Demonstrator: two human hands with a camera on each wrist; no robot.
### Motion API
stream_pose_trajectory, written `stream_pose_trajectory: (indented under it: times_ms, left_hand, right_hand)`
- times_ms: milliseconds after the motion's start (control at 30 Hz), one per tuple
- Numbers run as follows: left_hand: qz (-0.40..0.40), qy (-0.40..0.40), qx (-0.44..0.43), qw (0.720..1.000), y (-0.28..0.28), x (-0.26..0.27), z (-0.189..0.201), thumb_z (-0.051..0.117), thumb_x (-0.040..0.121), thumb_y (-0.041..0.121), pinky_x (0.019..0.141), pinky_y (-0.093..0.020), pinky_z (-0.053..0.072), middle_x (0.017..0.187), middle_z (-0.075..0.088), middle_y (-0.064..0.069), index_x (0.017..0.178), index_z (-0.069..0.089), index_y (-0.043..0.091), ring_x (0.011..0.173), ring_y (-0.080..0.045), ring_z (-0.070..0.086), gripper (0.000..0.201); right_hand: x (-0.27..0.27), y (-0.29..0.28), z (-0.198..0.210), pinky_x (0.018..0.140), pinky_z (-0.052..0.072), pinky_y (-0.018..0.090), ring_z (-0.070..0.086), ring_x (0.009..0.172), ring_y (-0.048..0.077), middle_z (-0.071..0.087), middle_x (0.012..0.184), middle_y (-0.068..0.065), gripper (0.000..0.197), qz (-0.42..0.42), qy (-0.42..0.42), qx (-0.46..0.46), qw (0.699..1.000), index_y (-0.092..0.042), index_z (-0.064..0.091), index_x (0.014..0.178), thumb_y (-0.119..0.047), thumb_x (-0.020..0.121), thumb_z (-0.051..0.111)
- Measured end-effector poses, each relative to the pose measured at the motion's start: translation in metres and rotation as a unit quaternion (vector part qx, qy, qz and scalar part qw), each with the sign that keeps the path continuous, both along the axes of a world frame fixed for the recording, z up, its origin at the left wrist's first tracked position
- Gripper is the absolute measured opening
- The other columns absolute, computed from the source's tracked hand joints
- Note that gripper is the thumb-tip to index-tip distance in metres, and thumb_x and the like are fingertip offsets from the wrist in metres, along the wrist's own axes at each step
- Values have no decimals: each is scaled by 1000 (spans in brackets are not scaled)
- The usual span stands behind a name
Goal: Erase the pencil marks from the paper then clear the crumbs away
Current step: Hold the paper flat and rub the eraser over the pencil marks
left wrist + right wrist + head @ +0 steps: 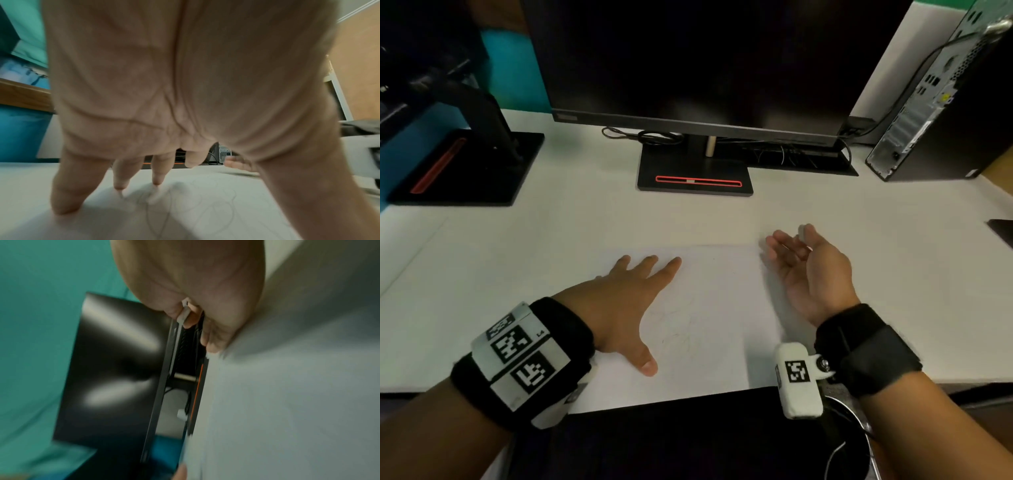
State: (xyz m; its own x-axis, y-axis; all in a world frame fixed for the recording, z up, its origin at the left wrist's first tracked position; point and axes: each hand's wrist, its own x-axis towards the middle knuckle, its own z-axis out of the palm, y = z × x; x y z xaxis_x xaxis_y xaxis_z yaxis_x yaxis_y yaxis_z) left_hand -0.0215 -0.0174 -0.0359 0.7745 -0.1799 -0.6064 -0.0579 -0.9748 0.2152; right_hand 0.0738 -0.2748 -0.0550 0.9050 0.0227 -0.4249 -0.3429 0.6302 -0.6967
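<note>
A white sheet of paper [726, 284] lies on the white desk [534, 226], with faint pencil marks [681, 329] near its middle. My left hand [633, 301] presses flat on the sheet's left part, fingers spread. In the left wrist view the scribbled pencil marks [216, 211] run under and beside the left hand [164, 81]. My right hand [808, 270] stands on its edge at the sheet's right side, palm facing left. It pinches a small white eraser [802, 233] at the thumb. In the right wrist view the eraser [184, 311] shows between thumb and finger.
A dark monitor [705, 61] stands behind the paper on a black base [695, 171] with a red stripe. A second monitor stand [465, 164] is at the back left. A computer tower [941, 109] is at the back right, with cables [654, 137] behind.
</note>
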Motion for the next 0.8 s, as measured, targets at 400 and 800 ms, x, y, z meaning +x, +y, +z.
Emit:
stream_pose_trajectory:
  times_ms: [400,800]
  left_hand:
    - [20,-2,9,1000,1,0,-2,90,58,60,123,-51,14,163,-30,0,147,-37,37,150,-27,-26,157]
    - [27,-4,-4,1000,2,0,-1,90,57,59,124,-47,15,164,-28,2,145,-40,34,150,-25,-24,159]
  right_hand:
    - [9,41,-11,93,56,38,71,95,32,69,105,25,43,196,80,-22,977,-2,62,88,-31,108,37]
    - [-45,81,-5,101,53,44,68,112,37,69,115,29,45,434,79,-62,895,6,63,98,-32,108,41]
